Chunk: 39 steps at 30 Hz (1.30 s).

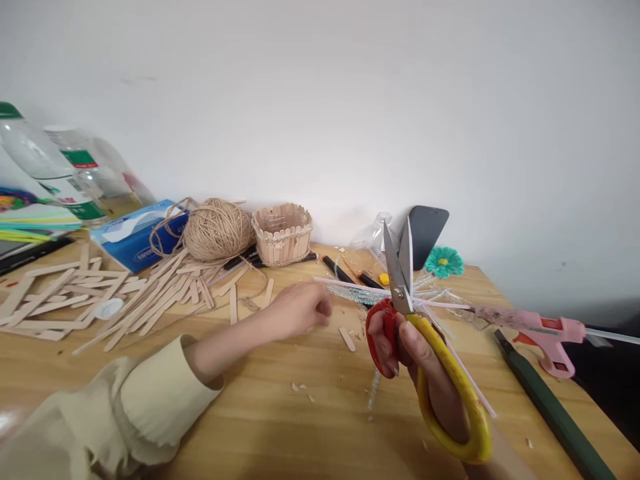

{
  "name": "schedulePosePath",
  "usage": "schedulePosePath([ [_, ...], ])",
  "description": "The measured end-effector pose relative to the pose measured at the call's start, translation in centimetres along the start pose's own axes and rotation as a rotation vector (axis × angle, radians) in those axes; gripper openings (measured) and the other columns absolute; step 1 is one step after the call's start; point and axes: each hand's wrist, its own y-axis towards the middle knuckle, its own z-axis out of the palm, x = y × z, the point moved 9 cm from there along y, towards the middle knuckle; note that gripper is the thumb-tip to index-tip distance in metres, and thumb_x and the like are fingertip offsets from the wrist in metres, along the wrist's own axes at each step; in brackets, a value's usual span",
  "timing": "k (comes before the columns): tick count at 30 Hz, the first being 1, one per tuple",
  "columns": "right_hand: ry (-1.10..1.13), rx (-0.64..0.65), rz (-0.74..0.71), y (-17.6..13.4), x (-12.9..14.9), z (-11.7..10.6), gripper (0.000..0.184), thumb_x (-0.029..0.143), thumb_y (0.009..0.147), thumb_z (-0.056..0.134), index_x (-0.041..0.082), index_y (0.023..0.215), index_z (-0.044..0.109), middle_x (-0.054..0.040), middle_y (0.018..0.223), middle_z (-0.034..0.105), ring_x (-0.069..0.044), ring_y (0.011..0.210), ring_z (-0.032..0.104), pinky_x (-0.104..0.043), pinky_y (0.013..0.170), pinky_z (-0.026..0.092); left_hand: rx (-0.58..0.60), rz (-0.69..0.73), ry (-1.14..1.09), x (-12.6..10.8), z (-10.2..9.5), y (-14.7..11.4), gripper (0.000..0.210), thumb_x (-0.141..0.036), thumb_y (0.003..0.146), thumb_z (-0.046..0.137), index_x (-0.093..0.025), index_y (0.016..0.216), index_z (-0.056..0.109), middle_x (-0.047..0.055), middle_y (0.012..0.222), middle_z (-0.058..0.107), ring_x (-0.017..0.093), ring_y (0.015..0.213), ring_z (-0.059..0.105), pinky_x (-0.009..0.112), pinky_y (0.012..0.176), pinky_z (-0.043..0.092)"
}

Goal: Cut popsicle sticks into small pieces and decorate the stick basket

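The glue gun (561, 331) is right of the scissors (401, 300).

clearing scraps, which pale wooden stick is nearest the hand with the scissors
The short stick, on its own between the left hand and the scissors; the other sticks all lie farther left.

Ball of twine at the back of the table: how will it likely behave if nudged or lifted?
The ball of twine would probably roll if pushed, given its rounded shape. Its coarse-looking wound cord suggests a grippy surface with some give. Loose loops stick out toward the blue box, so a strand may snag or unwind.
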Motion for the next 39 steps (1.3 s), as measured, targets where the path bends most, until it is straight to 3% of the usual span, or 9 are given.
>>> schedulePosePath([
  [6, 0.027, -0.005, 0.006, 0.0, -0.2, -0.1, 0.039, 0.057, 0.084, 0.044, 0.020, 0.070, 0.045, 0.0045, 0.058, 0.039, -0.011, 0.049, 0.034, -0.025, 0.048, 0.028, 0.016, -0.040, -0.087, 0.8, 0.3, 0.2, 0.011, -0.019, 0.066, 0.057, -0.018, 0.066, 0.068, 0.002, 0.073, 0.070, 0.021, 0.074, 0.060, 0.028, 0.067, 0.041],
  [11, 0.003, -0.014, -0.006, 0.1, -0.3, 0.0, 0.040, 0.056, 0.084, 0.045, 0.019, 0.069, 0.047, 0.0045, 0.057, 0.040, -0.010, 0.047, 0.036, -0.025, 0.047, 0.028, 0.015, -0.101, -0.288, 1.4, -0.4, 0.2, 0.015, -0.028, 0.070, 0.059, -0.015, 0.070, 0.066, 0.004, 0.071, 0.068, 0.020, 0.071, 0.061, 0.029, 0.064, 0.046],
  [14, 0.026, -0.029, 0.022, 0.1, -0.5, 0.1, 0.040, 0.058, 0.082, 0.047, 0.019, 0.069, 0.047, 0.0046, 0.055, 0.040, -0.010, 0.046, 0.036, -0.025, 0.045, 0.028, 0.025, -0.126, -0.449, 1.0, -1.0, -0.2, 0.019, -0.029, 0.073, 0.057, -0.012, 0.079, 0.065, 0.005, 0.075, 0.069, 0.017, 0.069, 0.062, 0.026, 0.060, 0.049],
  [18, -0.005, -0.022, 0.059, 0.3, -0.7, 0.4, 0.042, 0.058, 0.080, 0.047, 0.020, 0.065, 0.045, 0.0053, 0.050, 0.039, -0.010, 0.043, 0.036, -0.025, 0.043, 0.028, -0.001, -0.121, -0.599, -0.4, -2.2, -1.1, 0.026, -0.027, 0.075, 0.058, -0.014, 0.096, 0.065, 0.007, 0.091, 0.069, 0.016, 0.083, 0.062, 0.027, 0.067, 0.051],
  [21, -0.041, -0.016, 0.050, 0.4, -0.6, 0.4, 0.043, 0.059, 0.080, 0.046, 0.020, 0.062, 0.042, 0.0055, 0.048, 0.038, -0.010, 0.041, 0.036, -0.025, 0.043, 0.027, -0.024, -0.124, -0.755, -1.3, -2.8, -1.7, 0.019, -0.022, 0.071, 0.063, -0.016, 0.087, 0.070, 0.006, 0.092, 0.070, 0.016, 0.085, 0.061, 0.026, 0.068, 0.050],
  [28, -0.106, 0.008, 0.065, 0.4, -1.1, 0.5, 0.045, 0.063, 0.078, 0.045, 0.021, 0.064, 0.042, 0.0052, 0.049, 0.040, -0.010, 0.042, 0.036, -0.025, 0.043, 0.029, -0.148, -0.229, -0.918, -1.1, -4.1, -2.6, 0.007, -0.019, 0.065, 0.071, -0.017, 0.071, 0.071, 0.001, 0.070, 0.069, 0.012, 0.070, 0.060, 0.023, 0.065, 0.049],
  [34, -0.177, 0.117, 0.085, 0.3, -2.2, 1.0, 0.047, 0.064, 0.079, 0.045, 0.019, 0.068, 0.046, 0.0051, 0.052, 0.039, -0.011, 0.049, 0.036, -0.025, 0.049, 0.032, -0.164, -0.175, -0.970, -1.7, -4.6, -2.9, 0.009, -0.025, 0.063, 0.075, -0.018, 0.069, 0.071, -0.001, 0.069, 0.068, 0.011, 0.070, 0.058, 0.020, 0.062, 0.048],
  [39, -0.189, 0.130, 0.098, 0.2, -2.6, 1.2, 0.044, 0.062, 0.080, 0.047, 0.018, 0.071, 0.047, 0.0046, 0.057, 0.040, -0.011, 0.051, 0.036, -0.026, 0.051, 0.031, -0.172, -0.159, -1.019, -2.2, -4.8, -3.2, 0.005, -0.022, 0.065, 0.072, -0.018, 0.068, 0.071, 0.000, 0.073, 0.069, 0.010, 0.071, 0.059, 0.019, 0.059, 0.047],
])
